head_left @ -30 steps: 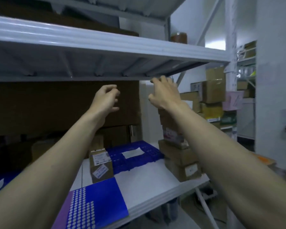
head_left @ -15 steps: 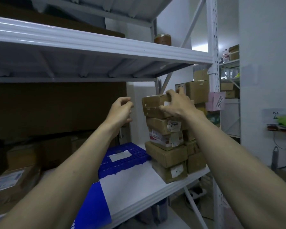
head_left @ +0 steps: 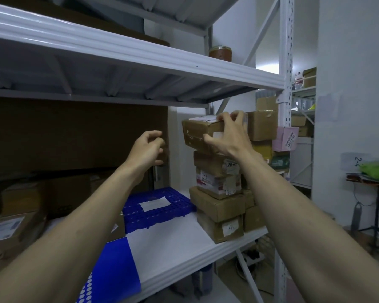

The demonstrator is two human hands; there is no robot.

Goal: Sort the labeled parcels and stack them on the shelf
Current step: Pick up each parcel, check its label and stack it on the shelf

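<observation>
A stack of brown labeled parcels [head_left: 219, 202] stands at the right end of the white shelf [head_left: 184, 252]. On top of it sits a cardboard parcel [head_left: 197, 133] with a white label, tilted slightly. My right hand [head_left: 227, 136] grips this top parcel, fingers over its top edge and thumb on its front face. My left hand [head_left: 148, 147] hovers to the left of the stack with loosely curled fingers, holding nothing.
A blue perforated crate [head_left: 160, 206] with a white slip lies flat beside the stack. Dark boxes fill the shelf's left and back. A blue-and-white packet [head_left: 114, 272] lies at the front edge. The upper shelf [head_left: 140, 55] hangs close above. A white upright post [head_left: 284, 106] stands right.
My right hand has come down from the upper shelf's underside and taken hold of the top parcel. My view has shifted right, and the left hand has stayed raised beside the stack.
</observation>
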